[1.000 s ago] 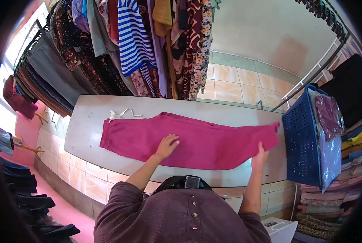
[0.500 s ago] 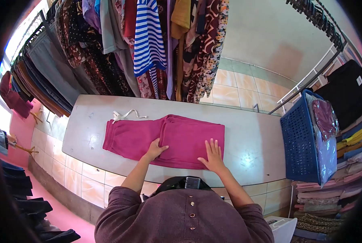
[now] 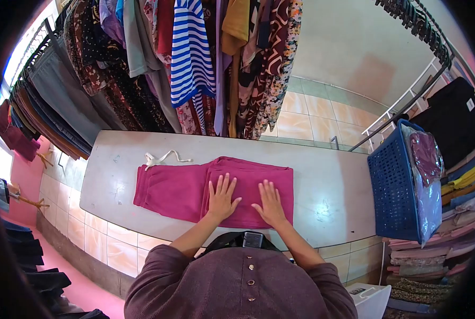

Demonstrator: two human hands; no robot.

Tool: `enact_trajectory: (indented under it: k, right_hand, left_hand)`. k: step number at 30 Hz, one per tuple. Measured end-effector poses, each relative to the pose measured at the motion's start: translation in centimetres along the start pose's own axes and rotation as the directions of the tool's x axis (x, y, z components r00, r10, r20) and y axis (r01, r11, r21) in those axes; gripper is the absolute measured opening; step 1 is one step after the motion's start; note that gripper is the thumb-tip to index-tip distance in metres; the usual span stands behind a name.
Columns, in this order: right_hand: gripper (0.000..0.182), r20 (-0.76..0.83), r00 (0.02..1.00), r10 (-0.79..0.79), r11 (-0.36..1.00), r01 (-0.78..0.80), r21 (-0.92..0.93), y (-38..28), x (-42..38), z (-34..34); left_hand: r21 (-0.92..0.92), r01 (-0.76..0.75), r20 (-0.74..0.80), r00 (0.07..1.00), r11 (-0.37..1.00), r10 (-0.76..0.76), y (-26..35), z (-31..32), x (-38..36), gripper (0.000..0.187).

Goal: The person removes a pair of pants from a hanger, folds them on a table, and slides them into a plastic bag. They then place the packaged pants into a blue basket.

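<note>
A magenta garment (image 3: 172, 186) lies on the pale table (image 3: 328, 186), its right part folded over in layers and its waistband at the left. A white drawstring (image 3: 169, 158) trails from the waistband's upper corner onto the tabletop. My left hand (image 3: 222, 200) rests flat with fingers spread on the folded part, just right of the fold edge. Palm down near the garment's right end is my right hand (image 3: 271, 204), its fingers stretched out. Neither hand grips the cloth.
Hanging clothes, including a blue-striped shirt (image 3: 192, 58), line the table's far edge. A blue basket (image 3: 394, 186) with plastic-wrapped clothing (image 3: 425, 154) stands at the right end. Trousers (image 3: 67, 95) hang at the far left. Folded clothes (image 3: 423, 252) are stacked at the lower right.
My left hand has let go of the fold edge and moved right and up, flattening onto the folded part. My right hand has shifted slightly left.
</note>
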State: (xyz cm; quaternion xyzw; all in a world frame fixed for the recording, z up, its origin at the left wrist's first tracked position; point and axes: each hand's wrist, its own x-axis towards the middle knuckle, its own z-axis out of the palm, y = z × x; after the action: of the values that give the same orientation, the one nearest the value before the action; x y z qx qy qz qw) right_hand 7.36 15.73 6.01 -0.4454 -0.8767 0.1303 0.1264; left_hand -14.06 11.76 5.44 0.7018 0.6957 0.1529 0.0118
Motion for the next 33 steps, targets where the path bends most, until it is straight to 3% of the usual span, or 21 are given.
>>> enact_trajectory:
  k: [2, 5, 8, 11, 15, 16, 20, 24, 27, 28, 31, 33]
  right_hand:
    - [0.075, 0.076, 0.994, -0.082, 0.977, 0.096, -0.193, 0.9, 1.6, 0.9]
    - [0.074, -0.077, 0.982, 0.171, 0.960, -0.183, -0.212, 5.1, 3.0, 0.4]
    - [0.072, -0.297, 0.772, 0.562, 0.777, -0.616, -0.130, 7.7, 3.8, 0.9]
    - [0.071, -0.301, 0.921, 0.249, 0.946, -0.298, -0.130, 7.8, 4.0, -0.2]
    - [0.070, -0.062, 0.998, -0.001, 0.989, -0.008, -0.148, 6.0, 3.9, -0.6]
    - [0.070, -0.016, 0.999, 0.048, 0.977, -0.051, -0.206, 6.3, 3.4, -0.1]
    - [0.070, -0.193, 0.953, 0.235, 0.965, -0.252, -0.068, 4.9, 1.6, 0.4]
    - [0.064, -0.151, 0.987, 0.050, 0.982, -0.022, 0.187, 3.6, -5.2, -3.5]
    - [0.064, -0.075, 0.994, 0.084, 0.985, -0.071, 0.160, 4.2, -10.6, -2.5]
    - [0.063, -0.116, 0.986, 0.116, 0.982, -0.096, 0.163, 3.6, -11.2, -2.4]
    - [0.058, -0.224, 0.970, 0.088, 0.996, -0.082, 0.038, 2.1, -10.8, -1.9]
    - [0.048, -0.217, 0.976, 0.030, 0.998, -0.018, 0.056, 0.9, -9.7, -1.5]
  left_hand:
    - [0.049, -0.020, 0.035, 0.999, 0.999, 0.019, -0.4, 1.7, 0.7, 0.076]
    - [0.038, 0.001, 0.086, 0.996, 0.999, -0.005, -1.3, 2.0, 1.0, 0.074]
    - [0.067, 0.005, 0.101, 0.995, 0.998, -0.012, -1.1, 1.8, 1.0, 0.074]
    - [0.068, 0.006, 0.115, 0.993, 0.998, -0.014, -1.2, 1.7, 1.0, 0.074]
    - [0.041, -0.010, 0.126, 0.992, 0.999, 0.005, -1.3, 1.5, 1.1, 0.075]
    - [0.040, -0.027, 0.135, 0.991, 0.999, 0.021, -1.6, 1.6, 0.7, 0.075]
    - [0.061, -0.080, 0.223, 0.973, 0.995, 0.065, -2.6, 0.6, -0.6, 0.079]
    - [-0.048, -0.205, 0.286, 0.935, 0.978, 0.210, -3.9, -2.5, -2.6, 0.080]
    - [-0.200, -0.393, 0.374, 0.816, 0.898, 0.441, -5.2, -1.9, -4.0, 0.075]
    - [-0.193, -0.402, 0.310, 0.841, 0.895, 0.444, -5.3, -1.3, -4.4, 0.069]
    - [-0.060, -0.469, 0.333, 0.823, 0.881, 0.460, -5.7, 0.2, -4.4, 0.066]
    - [-0.031, -0.498, 0.401, 0.788, 0.867, 0.467, -4.8, -1.5, -3.7, 0.064]
